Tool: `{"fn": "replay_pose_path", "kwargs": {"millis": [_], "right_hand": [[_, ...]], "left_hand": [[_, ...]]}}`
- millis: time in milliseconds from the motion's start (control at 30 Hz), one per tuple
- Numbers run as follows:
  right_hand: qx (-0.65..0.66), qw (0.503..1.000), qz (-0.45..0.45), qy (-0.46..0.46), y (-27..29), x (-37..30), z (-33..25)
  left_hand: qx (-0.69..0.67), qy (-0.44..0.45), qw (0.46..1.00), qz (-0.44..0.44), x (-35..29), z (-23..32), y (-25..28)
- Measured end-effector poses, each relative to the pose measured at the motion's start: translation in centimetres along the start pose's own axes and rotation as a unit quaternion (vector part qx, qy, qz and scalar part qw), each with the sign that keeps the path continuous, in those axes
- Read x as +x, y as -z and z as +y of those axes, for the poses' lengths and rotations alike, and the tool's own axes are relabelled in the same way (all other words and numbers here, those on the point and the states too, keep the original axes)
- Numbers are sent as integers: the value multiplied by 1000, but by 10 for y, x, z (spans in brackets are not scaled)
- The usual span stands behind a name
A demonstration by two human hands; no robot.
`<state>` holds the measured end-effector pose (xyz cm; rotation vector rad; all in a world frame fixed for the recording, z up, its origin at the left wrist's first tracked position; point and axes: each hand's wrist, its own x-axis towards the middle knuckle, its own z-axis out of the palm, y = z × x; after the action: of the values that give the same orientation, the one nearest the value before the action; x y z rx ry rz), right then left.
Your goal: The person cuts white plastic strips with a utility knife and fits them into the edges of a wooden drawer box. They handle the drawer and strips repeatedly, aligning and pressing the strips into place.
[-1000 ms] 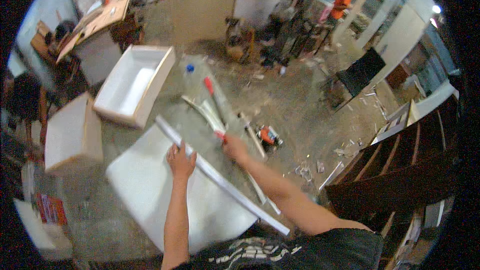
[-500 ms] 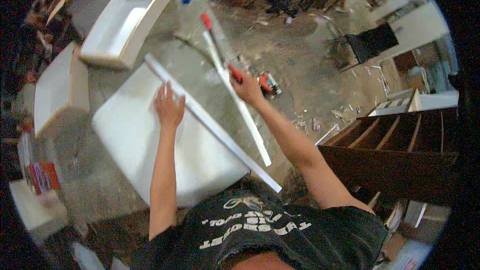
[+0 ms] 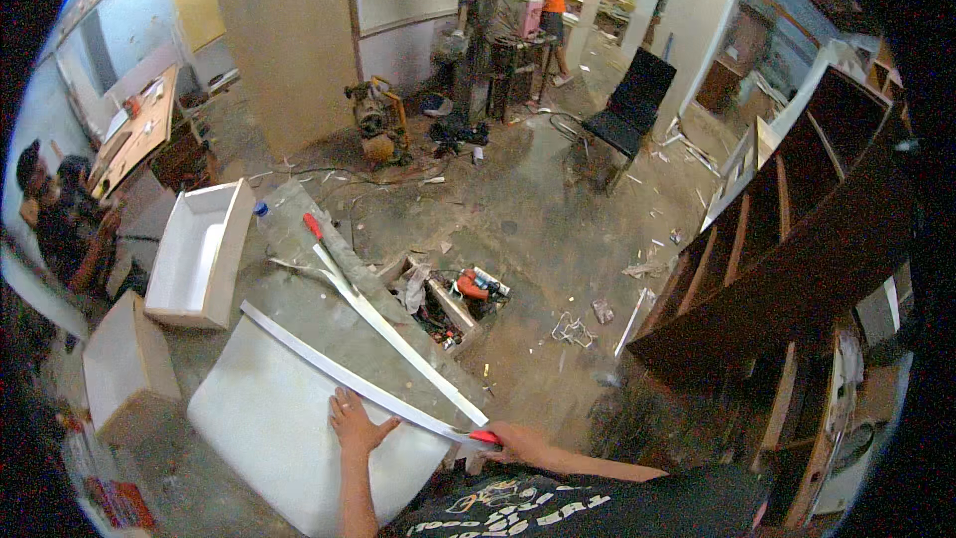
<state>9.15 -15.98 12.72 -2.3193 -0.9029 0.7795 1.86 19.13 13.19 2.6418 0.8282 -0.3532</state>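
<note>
My left hand [image 3: 357,422] lies with fingers spread on a white sheet or panel [image 3: 267,413], beside a long white strip [image 3: 329,363] along the panel's far edge. At the strip's near end, my right hand [image 3: 513,441] is closed around a red-handled tool [image 3: 485,436]. Its working end is too small to make out. A second long white strip [image 3: 403,344] lies on the floor just beyond, with a red-ended tool [image 3: 313,227] near its far end.
Two white-lined drawer boxes [image 3: 221,294] [image 3: 119,374] stand at left, near a person [image 3: 75,224]. An open wooden toolbox [image 3: 453,307] with an orange power tool [image 3: 476,284] sits ahead. A dark shelf unit [image 3: 737,299] leans at right; a black chair [image 3: 632,105] stands farther back.
My right hand has come back toward me with the red-handled tool, from beside the loose strip to the near end of the panel's strip. My left hand stays on the panel. The view has tilted up.
</note>
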Motion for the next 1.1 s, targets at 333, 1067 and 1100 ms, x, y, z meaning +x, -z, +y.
{"fn": "replay_pose_path", "kwargs": {"millis": [333,1067,1100], "right_hand": [[288,955,8,75,37,31,11],[155,978,125,53,91,-65,11],[147,981,125,37,70,-67,12]], "left_hand": [[70,9,997,12,10,-9,-1],[-200,53,974,90,36,-27,5],[-218,68,970,87,35,-24,7]]}}
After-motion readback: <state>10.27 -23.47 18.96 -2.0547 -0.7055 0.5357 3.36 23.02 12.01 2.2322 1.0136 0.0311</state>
